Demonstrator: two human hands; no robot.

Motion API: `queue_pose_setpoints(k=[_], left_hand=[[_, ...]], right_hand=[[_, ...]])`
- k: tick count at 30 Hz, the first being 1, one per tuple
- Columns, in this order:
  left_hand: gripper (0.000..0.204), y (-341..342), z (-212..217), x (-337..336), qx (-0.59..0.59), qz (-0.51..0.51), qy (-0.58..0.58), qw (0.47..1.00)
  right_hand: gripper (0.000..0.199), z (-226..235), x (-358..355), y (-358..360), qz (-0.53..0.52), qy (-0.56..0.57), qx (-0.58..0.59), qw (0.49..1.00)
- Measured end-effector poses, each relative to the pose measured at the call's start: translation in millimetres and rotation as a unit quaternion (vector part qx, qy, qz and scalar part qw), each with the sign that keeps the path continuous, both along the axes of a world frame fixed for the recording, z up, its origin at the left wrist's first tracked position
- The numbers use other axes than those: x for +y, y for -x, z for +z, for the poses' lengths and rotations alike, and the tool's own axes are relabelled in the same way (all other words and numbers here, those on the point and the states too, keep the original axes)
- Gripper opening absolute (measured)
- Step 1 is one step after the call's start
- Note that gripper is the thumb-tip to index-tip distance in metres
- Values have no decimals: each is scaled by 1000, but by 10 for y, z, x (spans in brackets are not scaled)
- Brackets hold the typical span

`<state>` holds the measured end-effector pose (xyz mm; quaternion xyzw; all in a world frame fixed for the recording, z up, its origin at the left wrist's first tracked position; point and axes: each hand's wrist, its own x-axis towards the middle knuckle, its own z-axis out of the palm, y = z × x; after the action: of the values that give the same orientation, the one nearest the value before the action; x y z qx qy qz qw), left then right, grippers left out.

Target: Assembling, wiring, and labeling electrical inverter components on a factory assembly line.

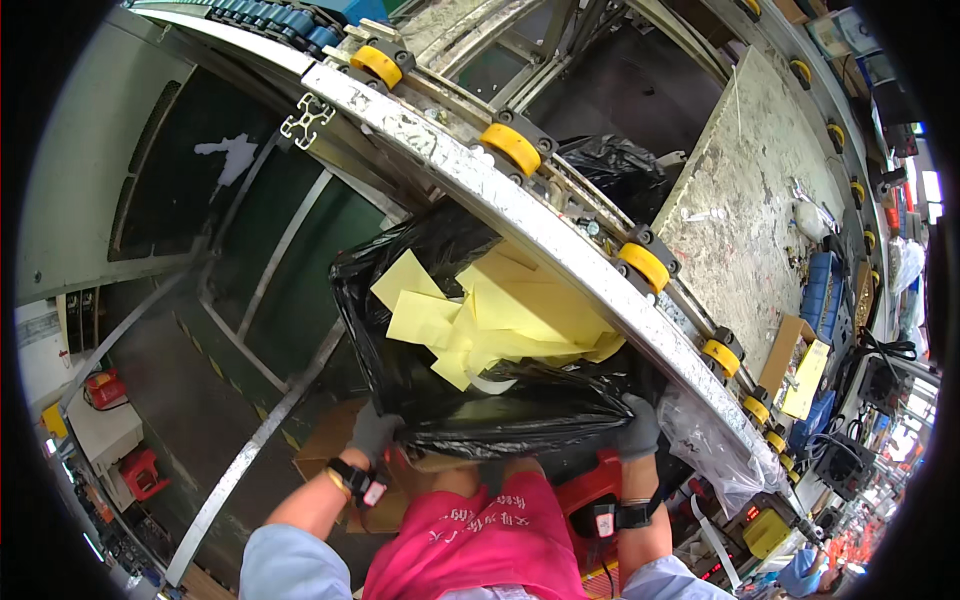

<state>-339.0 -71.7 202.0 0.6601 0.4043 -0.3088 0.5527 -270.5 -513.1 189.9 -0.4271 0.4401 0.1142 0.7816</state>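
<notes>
A black plastic garbage bag (480, 428) gapes in front of me, its far part reaching under the edge of the metal frame. Inside lies a loose heap of yellow paper sheets (510, 310), with a curved white strip (492, 385) near the front. My left hand (374, 432), in a grey glove, grips the near left side of the bag's rim. At the near right corner, my right hand (638, 428), also gloved in grey, is closed on the rim. The fingertips of both hands are partly hidden by the plastic. Each wrist wears a black strap with a small device.
A metal rail (450, 165) with yellow rollers (512, 148) crosses diagonally just beyond the bag. Behind it is a worn board (745, 200). A clear plastic bag (715, 450) hangs at the right. A red stool (590, 487) and a cardboard box (330, 440) stand near my legs.
</notes>
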Motion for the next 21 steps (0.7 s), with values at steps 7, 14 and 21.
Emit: queue_pose_setpoints(k=[7, 14, 21], left_hand=[[43, 79, 80, -416, -121, 50, -34, 991], [28, -736, 89, -1240, -54, 251, 45, 965], [30, -1356, 272, -1865, -115, 279, 103, 948]], right_hand=[[42, 511, 257, -743, -94, 134, -65, 984], [48, 4, -446, -31, -77, 168, -79, 980], [51, -478, -292, -106, 53, 147, -159, 975]])
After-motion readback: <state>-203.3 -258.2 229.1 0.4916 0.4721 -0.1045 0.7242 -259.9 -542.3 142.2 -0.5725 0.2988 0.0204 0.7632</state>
